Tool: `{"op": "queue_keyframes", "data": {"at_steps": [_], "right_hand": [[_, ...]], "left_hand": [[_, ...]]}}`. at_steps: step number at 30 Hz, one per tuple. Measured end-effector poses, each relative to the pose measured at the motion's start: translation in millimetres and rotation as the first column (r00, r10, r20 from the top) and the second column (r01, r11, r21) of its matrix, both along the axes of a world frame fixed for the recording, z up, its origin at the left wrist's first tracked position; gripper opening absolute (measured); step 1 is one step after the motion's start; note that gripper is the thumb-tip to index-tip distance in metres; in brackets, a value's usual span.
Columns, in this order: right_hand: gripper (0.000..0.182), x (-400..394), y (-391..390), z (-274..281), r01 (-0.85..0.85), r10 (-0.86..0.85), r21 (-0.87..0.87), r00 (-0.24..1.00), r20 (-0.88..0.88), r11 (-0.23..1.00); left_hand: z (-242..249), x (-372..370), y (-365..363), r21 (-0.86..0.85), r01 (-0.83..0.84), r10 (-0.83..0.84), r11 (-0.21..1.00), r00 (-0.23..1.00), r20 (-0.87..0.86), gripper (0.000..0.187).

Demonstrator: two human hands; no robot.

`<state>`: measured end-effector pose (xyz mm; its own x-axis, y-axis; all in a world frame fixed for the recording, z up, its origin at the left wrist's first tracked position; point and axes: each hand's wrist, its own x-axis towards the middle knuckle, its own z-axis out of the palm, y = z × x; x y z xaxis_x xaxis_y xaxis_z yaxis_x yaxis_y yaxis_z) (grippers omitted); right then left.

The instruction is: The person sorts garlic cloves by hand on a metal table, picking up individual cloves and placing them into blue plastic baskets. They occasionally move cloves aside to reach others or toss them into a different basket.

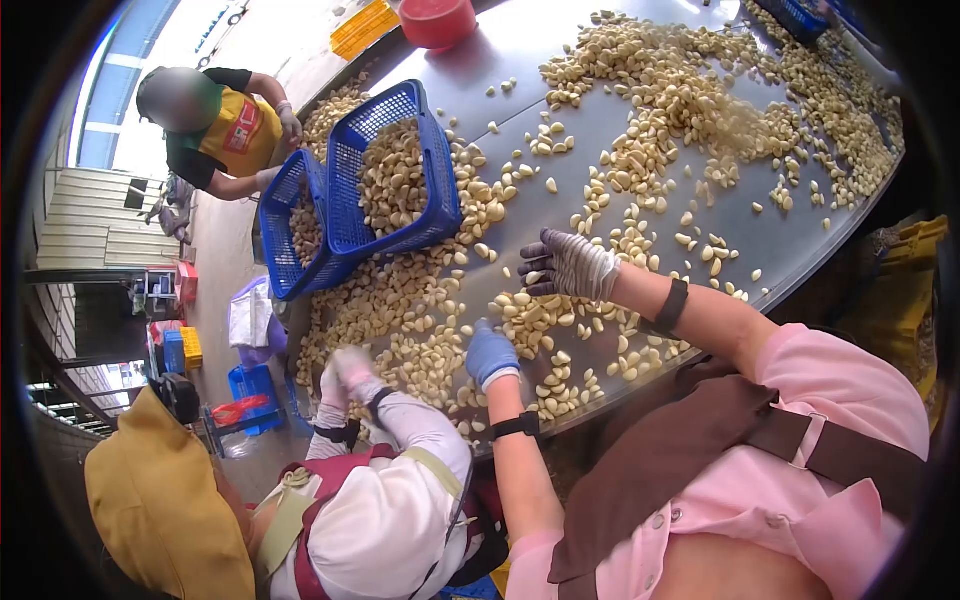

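Note:
Peeled garlic cloves (pixel 545 310) lie in a loose heap on the metal table (pixel 520 110). My left hand (pixel 493 355), in a blue glove, is down among the cloves near the table's front edge. Its fingers look bunched and curled under; whatever is in them is hidden. Farther right, my right hand (pixel 570 266) wears a pale glove with dark fingers. Those fingers are spread and point left, just above the cloves, with nothing visible between them. Dark bands circle both my forearms.
Blue baskets (pixel 440 190) of cloves stand at the table's far left. A co-worker's gloved hands (pixel 350 375) work close to my left; another person (pixel 215 130) stands beyond the baskets. A red tub (pixel 437 22) sits at the top. A larger clove pile (pixel 680 100) spreads to the right.

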<state>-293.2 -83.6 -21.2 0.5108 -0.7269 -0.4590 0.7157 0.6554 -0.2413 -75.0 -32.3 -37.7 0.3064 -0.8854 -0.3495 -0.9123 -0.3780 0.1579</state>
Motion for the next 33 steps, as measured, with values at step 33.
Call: {"op": "queue_keyframes", "data": {"at_steps": [33], "right_hand": [[0.073,26.9,20.8,-18.7,-0.964,-0.687,0.211,-0.044,-0.725,-0.16]], "left_hand": [[1.9,-20.9,-39.4,-0.402,-0.076,-0.107,0.913,0.904,-0.414,0.023]]}}
